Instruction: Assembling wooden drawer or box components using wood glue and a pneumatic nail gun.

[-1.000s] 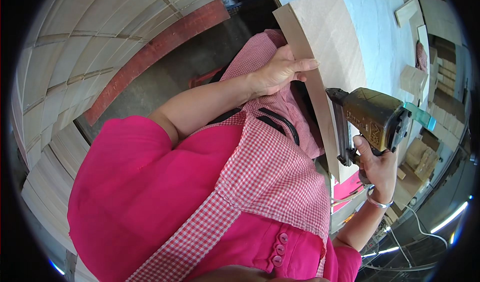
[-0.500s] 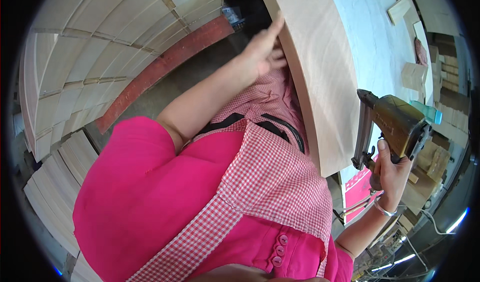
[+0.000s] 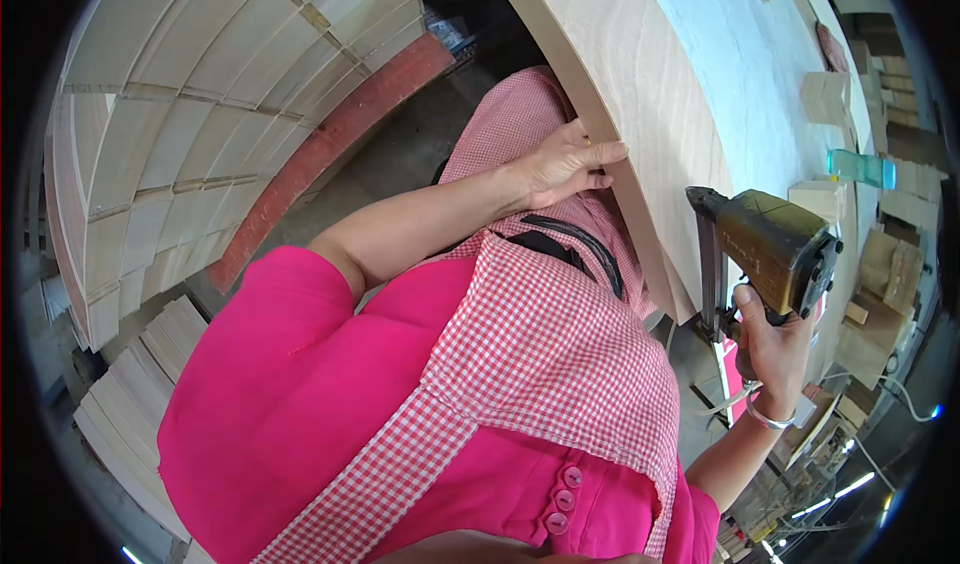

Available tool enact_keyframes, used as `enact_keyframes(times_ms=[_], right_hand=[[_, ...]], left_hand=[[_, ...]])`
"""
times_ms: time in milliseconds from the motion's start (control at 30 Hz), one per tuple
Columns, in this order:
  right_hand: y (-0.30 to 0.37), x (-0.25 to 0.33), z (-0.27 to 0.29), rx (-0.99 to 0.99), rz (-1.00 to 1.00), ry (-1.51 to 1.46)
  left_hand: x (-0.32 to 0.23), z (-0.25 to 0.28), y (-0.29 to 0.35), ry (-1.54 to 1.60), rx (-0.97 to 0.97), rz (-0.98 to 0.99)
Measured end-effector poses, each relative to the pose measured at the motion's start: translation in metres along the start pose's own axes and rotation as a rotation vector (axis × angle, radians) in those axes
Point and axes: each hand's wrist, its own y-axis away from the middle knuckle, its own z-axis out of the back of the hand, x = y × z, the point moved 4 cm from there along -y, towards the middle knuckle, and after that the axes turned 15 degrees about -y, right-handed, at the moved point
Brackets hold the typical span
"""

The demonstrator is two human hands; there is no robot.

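Observation:
A long, pale wooden board (image 3: 640, 74) lies along the table side in front of me. My left hand (image 3: 568, 167) is at its near-left edge, thumb on the upper rim and fingers bent against the side below. In my right hand (image 3: 775, 349) is a nail gun (image 3: 775, 244) with a worn brown-gold body and black magazine, fingers wrapped round its handle. The gun's nose reaches over the right part of the board, close to its near end; whether it touches the wood I cannot tell.
Beyond the board is a pale blue-white tabletop (image 3: 690, 14). A teal bottle (image 3: 862, 168) and wood blocks (image 3: 825, 99) are at its right side. Stacked wooden panels (image 3: 200, 134) stand on the left, beside a red beam (image 3: 330, 159). A hose (image 3: 735, 401) hangs near my right wrist.
My left hand has slid nearer to me along the board's edge, and its thumb now rests on the rim. The nail gun has shifted slightly left. The view has turned a little.

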Motion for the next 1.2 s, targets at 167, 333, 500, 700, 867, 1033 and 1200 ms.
enact_keyframes(times_ms=[167, 333, 500, 700, 867, 1033, 1200], right_hand=[[0.001, 0.004, -0.010, 0.087, -0.038, 0.127], [-0.004, -0.007, -0.013, 0.119, 0.134, 0.202], [-0.011, 0.004, -0.022, 0.137, 0.099, 0.202], [-0.017, 0.002, -0.020, 0.125, 0.018, 0.189], [-0.019, -0.003, -0.015, 0.104, 0.050, 0.207], [-0.021, -0.002, -0.014, 0.093, 0.048, 0.212], [-0.022, -0.002, -0.016, 0.100, 0.064, 0.204]], left_hand=[[0.002, -0.001, -0.003, -0.003, -0.008, -0.071], [0.002, -0.003, -0.012, -0.038, -0.066, -0.114], [0.004, -0.004, -0.022, -0.087, -0.140, -0.107], [-0.002, -0.009, -0.023, -0.151, -0.185, -0.090], [-0.005, -0.011, -0.020, -0.249, -0.235, -0.088], [-0.006, -0.010, -0.019, -0.346, -0.261, -0.039], [-0.008, -0.011, -0.014, -0.408, -0.228, 0.007]])
